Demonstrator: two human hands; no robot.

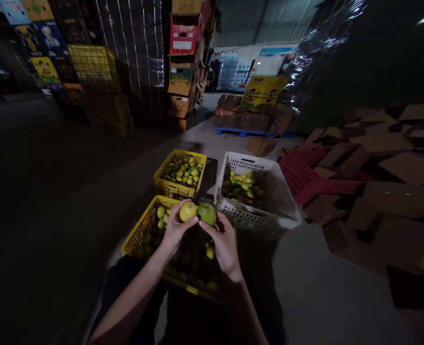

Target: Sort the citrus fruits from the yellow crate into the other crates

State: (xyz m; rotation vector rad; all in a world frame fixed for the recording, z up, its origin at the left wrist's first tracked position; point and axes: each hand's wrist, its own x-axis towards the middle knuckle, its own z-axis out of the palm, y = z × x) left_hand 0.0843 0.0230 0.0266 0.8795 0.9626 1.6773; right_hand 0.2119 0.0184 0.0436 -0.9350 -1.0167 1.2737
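My left hand [176,225] holds a yellow lemon [188,212] between thumb and fingers. Beside it, my right hand [226,239] grips a green lemon [206,213], and the two fruits are side by side. Both hands are above a yellow crate [134,232] with many green and yellow lemons, partly in shadow. Behind it is a second yellow crate [157,179], filled with lemons. A white crate [287,199] at the right holds a heap of yellow and green fruit toward its left side.
Flattened cardboard boxes [406,191] and a red crate [301,175] lie at the right. Farther back are a blue pallet [246,132] with boxes, a tall carton stack [183,72] and stacked yellow crates [95,67]. Wrapped stacks stand on both sides.
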